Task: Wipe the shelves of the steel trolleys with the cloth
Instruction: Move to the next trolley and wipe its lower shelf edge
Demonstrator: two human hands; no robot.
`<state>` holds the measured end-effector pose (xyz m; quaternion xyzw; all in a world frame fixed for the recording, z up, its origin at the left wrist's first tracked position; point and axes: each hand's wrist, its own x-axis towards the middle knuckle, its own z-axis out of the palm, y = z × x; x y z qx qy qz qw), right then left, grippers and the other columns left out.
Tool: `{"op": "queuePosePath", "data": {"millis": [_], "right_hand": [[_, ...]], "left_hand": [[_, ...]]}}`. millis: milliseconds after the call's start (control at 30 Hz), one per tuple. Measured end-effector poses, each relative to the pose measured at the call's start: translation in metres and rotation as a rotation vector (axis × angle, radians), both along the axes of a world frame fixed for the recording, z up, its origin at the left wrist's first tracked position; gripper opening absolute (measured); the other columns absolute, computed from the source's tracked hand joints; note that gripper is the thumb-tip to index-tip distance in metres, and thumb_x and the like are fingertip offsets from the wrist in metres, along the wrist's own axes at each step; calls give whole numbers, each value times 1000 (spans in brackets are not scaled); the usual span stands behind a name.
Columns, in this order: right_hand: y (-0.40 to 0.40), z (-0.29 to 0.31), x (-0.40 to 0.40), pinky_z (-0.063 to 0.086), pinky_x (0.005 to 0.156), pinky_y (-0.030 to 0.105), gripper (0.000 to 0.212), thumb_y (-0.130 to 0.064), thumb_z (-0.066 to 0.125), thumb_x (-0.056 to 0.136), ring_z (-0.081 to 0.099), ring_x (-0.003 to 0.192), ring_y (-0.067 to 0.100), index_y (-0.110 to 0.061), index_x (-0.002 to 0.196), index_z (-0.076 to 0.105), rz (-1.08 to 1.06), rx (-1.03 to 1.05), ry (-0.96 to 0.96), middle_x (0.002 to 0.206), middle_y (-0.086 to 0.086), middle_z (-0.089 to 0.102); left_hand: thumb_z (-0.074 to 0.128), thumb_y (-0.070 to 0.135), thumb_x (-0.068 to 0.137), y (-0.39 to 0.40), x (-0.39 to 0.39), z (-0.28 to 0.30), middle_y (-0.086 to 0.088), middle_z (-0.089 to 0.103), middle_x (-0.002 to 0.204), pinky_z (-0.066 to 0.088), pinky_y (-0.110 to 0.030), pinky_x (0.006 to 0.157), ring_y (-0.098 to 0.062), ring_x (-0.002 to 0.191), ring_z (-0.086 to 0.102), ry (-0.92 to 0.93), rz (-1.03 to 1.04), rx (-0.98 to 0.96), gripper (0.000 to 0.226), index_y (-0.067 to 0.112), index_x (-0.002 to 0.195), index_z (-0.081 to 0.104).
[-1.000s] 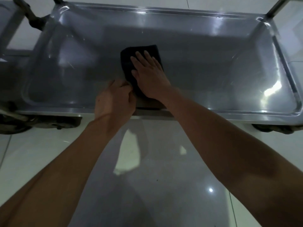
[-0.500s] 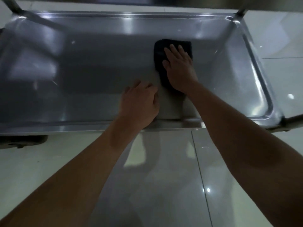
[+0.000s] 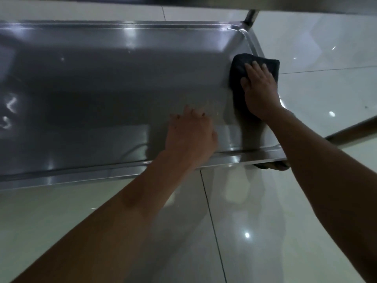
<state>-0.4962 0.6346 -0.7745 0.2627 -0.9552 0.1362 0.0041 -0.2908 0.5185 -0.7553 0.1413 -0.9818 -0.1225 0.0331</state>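
The low steel trolley shelf (image 3: pixel 98 94) fills the upper left of the head view, a shallow tray with a raised rim. A dark folded cloth (image 3: pixel 237 66) lies over the shelf's right rim. My right hand (image 3: pixel 259 88) presses flat on the cloth with straight fingers. My left hand (image 3: pixel 189 133) rests on the shelf just inside the near rim, fingers slightly bent, holding nothing.
A trolley post (image 3: pixel 250 18) rises at the far right corner and another steel bar (image 3: pixel 355 129) slants off to the right. An upper shelf edge (image 3: pixel 224 3) crosses the top. A dark caster (image 3: pixel 271 165) sits under the near right corner. Glossy floor tiles (image 3: pixel 265 221) surround the trolley.
My right hand has slid the cloth rightward from mid-shelf to the right rim. My left hand has followed to the right along the near edge. The view has shifted right too.
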Motion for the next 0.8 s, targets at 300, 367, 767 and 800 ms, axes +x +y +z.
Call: {"op": "queuePosePath", "data": {"millis": [300,367,767,800], "right_hand": [[31,0,29,6,124,43,52,-33,31,108,8,153,30,-17,157,24,22,-5,-44,166,8,17],[43,-1,48,5,124,42,52,-34,30,108,6,154,28,-18,157,23,8,-12,-50,166,6,16],[72,6,141,13,124,49,50,-31,32,108,13,152,34,-13,156,29,-51,56,10,163,10,23],[70,6,147,12,124,48,50,-31,31,108,13,152,34,-13,156,29,-57,59,13,163,11,24]], "left_hand": [[47,34,94,0,4,-3,0,62,125,48,-43,93,-25,109,59,40,-13,42,33,20,113,71],[47,33,94,0,5,-4,-1,62,123,49,-43,92,-26,108,60,41,-30,52,32,19,112,71],[54,32,93,-10,44,-5,-5,60,127,45,-47,99,-29,120,52,79,-142,120,31,17,116,68],[55,33,92,-11,50,-4,-3,61,127,45,-45,97,-29,120,52,96,-135,103,31,19,116,68]]}}
